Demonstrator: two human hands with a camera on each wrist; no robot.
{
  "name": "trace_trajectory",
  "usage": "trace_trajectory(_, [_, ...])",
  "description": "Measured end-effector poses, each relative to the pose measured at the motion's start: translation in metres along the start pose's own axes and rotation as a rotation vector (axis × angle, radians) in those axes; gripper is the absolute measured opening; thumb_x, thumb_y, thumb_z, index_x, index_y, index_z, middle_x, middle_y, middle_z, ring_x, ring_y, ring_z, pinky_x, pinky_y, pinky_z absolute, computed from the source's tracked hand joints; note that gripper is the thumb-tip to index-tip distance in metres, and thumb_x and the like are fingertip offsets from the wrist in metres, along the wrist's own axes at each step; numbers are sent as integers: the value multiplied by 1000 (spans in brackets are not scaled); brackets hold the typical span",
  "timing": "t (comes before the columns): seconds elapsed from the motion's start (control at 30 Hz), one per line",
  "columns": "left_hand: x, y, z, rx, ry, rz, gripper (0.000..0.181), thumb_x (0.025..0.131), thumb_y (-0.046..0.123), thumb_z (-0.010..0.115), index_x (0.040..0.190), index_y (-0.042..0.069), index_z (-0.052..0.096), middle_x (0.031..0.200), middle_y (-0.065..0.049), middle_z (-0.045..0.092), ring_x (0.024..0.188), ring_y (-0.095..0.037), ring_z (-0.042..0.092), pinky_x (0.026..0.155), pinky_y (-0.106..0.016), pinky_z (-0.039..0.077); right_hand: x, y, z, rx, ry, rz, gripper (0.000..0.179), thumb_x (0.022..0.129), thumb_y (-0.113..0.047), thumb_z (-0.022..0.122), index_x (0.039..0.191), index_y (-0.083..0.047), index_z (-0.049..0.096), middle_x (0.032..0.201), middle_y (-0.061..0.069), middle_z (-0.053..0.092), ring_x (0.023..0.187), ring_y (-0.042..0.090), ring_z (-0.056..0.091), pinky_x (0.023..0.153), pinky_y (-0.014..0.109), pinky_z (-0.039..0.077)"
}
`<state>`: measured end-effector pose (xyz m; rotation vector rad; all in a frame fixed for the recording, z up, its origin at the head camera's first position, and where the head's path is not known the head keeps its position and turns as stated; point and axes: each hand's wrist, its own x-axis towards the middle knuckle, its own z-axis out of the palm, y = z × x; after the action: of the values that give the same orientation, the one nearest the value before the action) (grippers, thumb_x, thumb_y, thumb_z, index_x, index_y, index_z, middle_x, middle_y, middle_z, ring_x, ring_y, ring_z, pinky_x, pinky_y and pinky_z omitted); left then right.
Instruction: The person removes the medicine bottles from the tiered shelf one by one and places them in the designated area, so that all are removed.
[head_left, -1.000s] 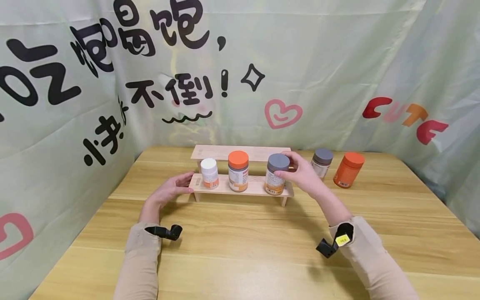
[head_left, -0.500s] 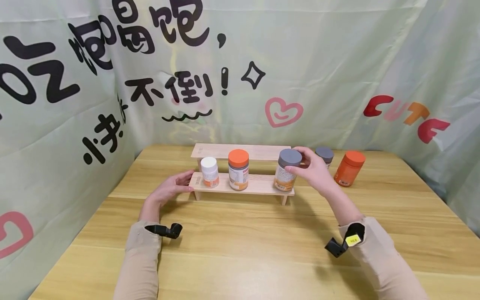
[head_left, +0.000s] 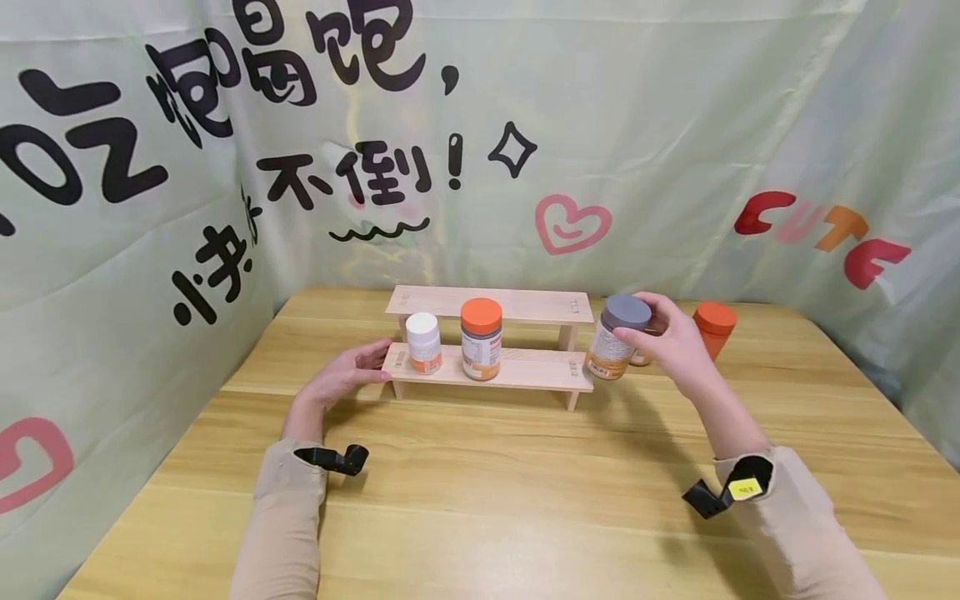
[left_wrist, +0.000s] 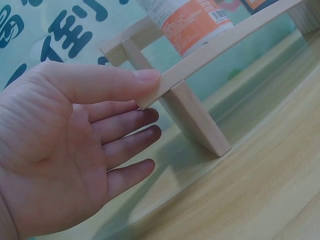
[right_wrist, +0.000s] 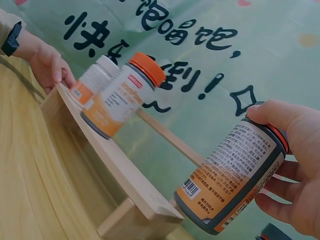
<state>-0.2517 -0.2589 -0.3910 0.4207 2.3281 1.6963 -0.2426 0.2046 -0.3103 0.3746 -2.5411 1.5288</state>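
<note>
My right hand holds a grey-lidded supplement jar by its upper part, thumb in front and fingers behind. The jar leans slightly, just off the right end of the two-tier wooden display rack. In the right wrist view its dense label text and barcode show. On the rack's lower tier stand a small white bottle and an orange-lidded jar. My left hand pinches the lower tier's left end. The left wrist view shows its thumb on the board's edge, other fingers loosely extended below.
Behind my right hand, another grey-lidded jar is mostly hidden, a sliver of its base showing. An orange bottle stands farther right, partly covered by the hand. A printed curtain hangs behind the wooden table.
My right hand has carried the grey-lidded jar rightward, from the lower tier's right part to beyond its end. My left hand stays at the rack's left end.
</note>
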Motion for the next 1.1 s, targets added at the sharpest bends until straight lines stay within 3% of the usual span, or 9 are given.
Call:
trace_trajectory(0.5, [0,1,0,-12,-6,0,74,86,9,62,145,-5,19,148,-25,21,135,-38,21,109,-48,20,-10,28,-28,-24,60,3,54,87,-23,65,129,0,39,112,0,48,92,1,50,69,11,45])
trace_trajectory(0.83, [1,3,1,-22,-12,1,75,86,10,62,145,-5,18,149,-24,19,136,-37,20,110,-47,19,-18,45,-37,-99,42,49,63,89,-26,63,134,6,34,123,19,44,92,-3,44,69,9,43])
trace_trajectory(1.1, [1,1,1,-35,-8,4,74,86,9,62,144,-6,18,148,-25,20,136,-38,21,109,-48,20,-21,54,-36,-134,33,70,63,88,-26,63,133,8,34,124,25,45,94,0,43,72,10,40])
